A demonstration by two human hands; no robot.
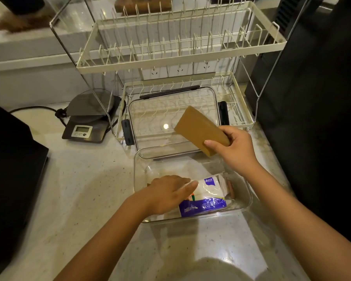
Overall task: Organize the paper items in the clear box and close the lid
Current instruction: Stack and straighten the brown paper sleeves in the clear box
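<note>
While the clear box (245, 201) sits open on the countertop (85, 179), the step in hand looks like packing, not closing: one item is in, another is on its way. The left hand (166, 194) lies flat, fingers nearly straight, pressing on a tissue pack (205, 196) w/ white and purple wrap inside the box, prob. steadying or sliding it over. The right hand (234, 150) is closed on one end of a brown paper bundle (199, 129), thumb on the near face, held tilted above the box's far edge and in front of the lid (170, 118). The lid, w/ dark latches, rests apart on the lower dish rack (241, 110) behind the box. Next move, as I judge it: lower the bundle into free space beside the tissue pack, then fetch the lid and clip it shut.
</note>
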